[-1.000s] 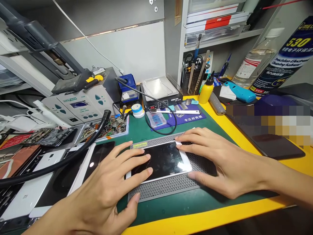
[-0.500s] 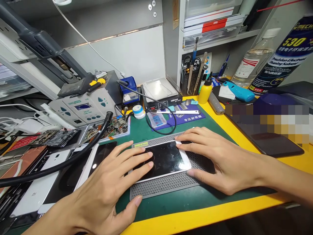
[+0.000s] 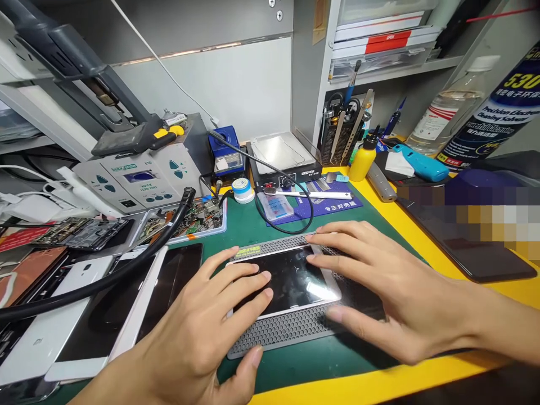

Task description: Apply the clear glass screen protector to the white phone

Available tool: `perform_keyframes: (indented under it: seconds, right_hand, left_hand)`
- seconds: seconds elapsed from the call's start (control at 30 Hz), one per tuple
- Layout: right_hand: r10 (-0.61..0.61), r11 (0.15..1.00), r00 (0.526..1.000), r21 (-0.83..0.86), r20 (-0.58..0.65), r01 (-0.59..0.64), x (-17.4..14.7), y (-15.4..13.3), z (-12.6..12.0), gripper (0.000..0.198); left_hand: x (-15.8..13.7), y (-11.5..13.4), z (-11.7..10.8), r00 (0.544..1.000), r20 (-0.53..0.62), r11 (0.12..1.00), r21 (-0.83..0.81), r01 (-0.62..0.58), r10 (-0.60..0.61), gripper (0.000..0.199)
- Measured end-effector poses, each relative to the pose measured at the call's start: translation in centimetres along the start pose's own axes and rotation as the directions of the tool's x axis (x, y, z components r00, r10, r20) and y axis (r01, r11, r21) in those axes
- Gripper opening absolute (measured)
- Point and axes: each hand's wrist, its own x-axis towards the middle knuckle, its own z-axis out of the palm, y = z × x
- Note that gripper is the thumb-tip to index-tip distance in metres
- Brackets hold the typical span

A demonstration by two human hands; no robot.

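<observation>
The worktop (image 3: 358, 382) has a yellow surface bearing a green mat (image 3: 304, 360), with grey shelving behind. A white-framed phone (image 3: 291, 275) lies screen up on a perforated grey pad (image 3: 287, 332), itself on the green mat. The left hand (image 3: 198, 315) is open, fingers spread, with fingertips over the phone's left end; its thumb is off the phone's near side. The right hand (image 3: 392, 275) is open and slightly curled, fingertips at the phone's far right corner. Its thumb is blurred beside the near right corner; contact cannot be determined. Neither hand grips anything.

Beyond the phone: a white-handled brush (image 3: 324, 194), a round jar (image 3: 243, 191) and a metal-topped heating unit (image 3: 284, 154). Beyond the phone, to the right: a yellow bottle (image 3: 363, 160). Left of the phone: a black hose (image 3: 105, 289) across several handsets (image 3: 46, 332). Right of the phone: a dark glossy slab (image 3: 485, 269).
</observation>
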Motion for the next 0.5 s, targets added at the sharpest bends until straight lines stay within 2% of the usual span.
perform_keyframes:
  seconds: [0.1,0.27,0.37,0.5]
  right_hand:
    - [-0.049,0.999,0.999,0.008,0.014,0.049,1.2,-1.3,0.2,0.044]
    - [-0.097,0.995,0.995,0.026,0.005,0.096,2.5,-2.4,1.5,0.040]
    - [-0.084,0.996,0.996,0.001,0.025,0.084,2.6,-2.3,1.9,0.044]
    - [-0.037,0.998,0.994,-0.050,0.099,0.043,2.4,-2.0,1.5,0.048]
  left_hand:
    - [0.0,-0.1,0.1,1.000,-0.024,0.999,0.045,-0.010,0.011,0.044]
    - [-1.0,-0.6,2.2,0.978,-0.196,0.987,0.150,-0.049,0.078,0.033]
    - [-1.3,-0.8,3.4,0.973,-0.219,0.985,0.168,-0.031,0.068,0.026]
    - [-1.1,-0.6,3.2,0.972,-0.229,0.986,0.168,-0.008,0.047,0.028]
